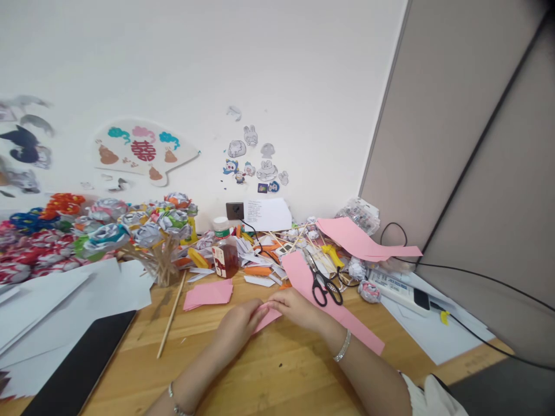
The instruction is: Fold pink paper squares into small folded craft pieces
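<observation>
A small piece of pink paper [267, 319] lies on the wooden table [277, 370] between my two hands. My left hand [237, 325] presses down on its left part with fingers curled together. My right hand [295, 305] pinches its upper right edge; a bracelet sits on that wrist. A stack of folded pink papers [208, 293] lies just left of my hands. A long pink paper strip [342, 316] runs under and past my right wrist. Black-handled scissors [323, 282] rest on that strip.
A small bottle of brown liquid [224, 254] stands behind the stack. Paper flowers on sticks [151, 231] stand at the left, with a loose wooden stick [171, 316] beside them. White sheets and a black tablet [82, 364] lie at the near left. Cables and a white device [396, 289] are at the right.
</observation>
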{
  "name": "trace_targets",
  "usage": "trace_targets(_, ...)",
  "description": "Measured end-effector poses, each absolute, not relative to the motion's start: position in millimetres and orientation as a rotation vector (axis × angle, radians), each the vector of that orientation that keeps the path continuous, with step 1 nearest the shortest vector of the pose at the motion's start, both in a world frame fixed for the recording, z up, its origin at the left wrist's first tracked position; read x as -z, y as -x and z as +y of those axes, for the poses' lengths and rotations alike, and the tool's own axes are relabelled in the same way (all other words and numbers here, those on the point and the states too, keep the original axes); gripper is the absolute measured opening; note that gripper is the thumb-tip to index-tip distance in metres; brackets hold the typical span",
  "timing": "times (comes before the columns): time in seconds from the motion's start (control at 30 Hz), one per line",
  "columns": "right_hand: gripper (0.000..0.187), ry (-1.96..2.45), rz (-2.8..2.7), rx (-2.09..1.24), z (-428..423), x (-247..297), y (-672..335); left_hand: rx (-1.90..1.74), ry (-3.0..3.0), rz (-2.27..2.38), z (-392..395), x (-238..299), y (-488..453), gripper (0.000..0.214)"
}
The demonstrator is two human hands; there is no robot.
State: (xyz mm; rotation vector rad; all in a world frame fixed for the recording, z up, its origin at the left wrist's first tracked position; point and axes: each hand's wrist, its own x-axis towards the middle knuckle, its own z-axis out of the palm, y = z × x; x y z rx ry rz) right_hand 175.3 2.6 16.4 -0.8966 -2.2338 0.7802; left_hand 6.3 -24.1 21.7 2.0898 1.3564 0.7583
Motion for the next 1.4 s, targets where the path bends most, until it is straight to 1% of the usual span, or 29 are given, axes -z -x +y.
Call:
trace_targets(0.2,0.027,0.949,-2.258,-0.742,1.6,-16.3,-175.0,-0.712,-2.244,1.430,-19.8,-14.5,-7.4,0.038)
trace_targets(0.47,0.022,0.975,-2.243,-0.696,4.5,-9.5,-173.2,-0.733,-2.181,1.290,-18.8,-18.1,-7.8,0.038)
trace_targets(0.67,0.014,0.965,-2.155,-0.677,3.8,-9.3,-170.8,-0.744,-2.122,1.267,-19.6,-20.6,-8.1,0.038)
trace_targets(1.07,0.014,0.999,-2.131,-0.646,3.9,-10.0,-168.7,-0.817,-2.059,1.217,-18.2,-18.0,-8.7,0.039)
trace_targets(1.27,0.021,0.977,-2.082,-0.730,3.5,-9.5,-168.8,-0.810,-2.041,1.262,-17.8,-18.5,-9.0,0.041)
trace_targets(1.4,0.014,0.983,-2.101,-0.757,2.0,-10.7,-168.6,-0.779,-2.070,1.265,-18.1,-19.3,-9.2,0.038)
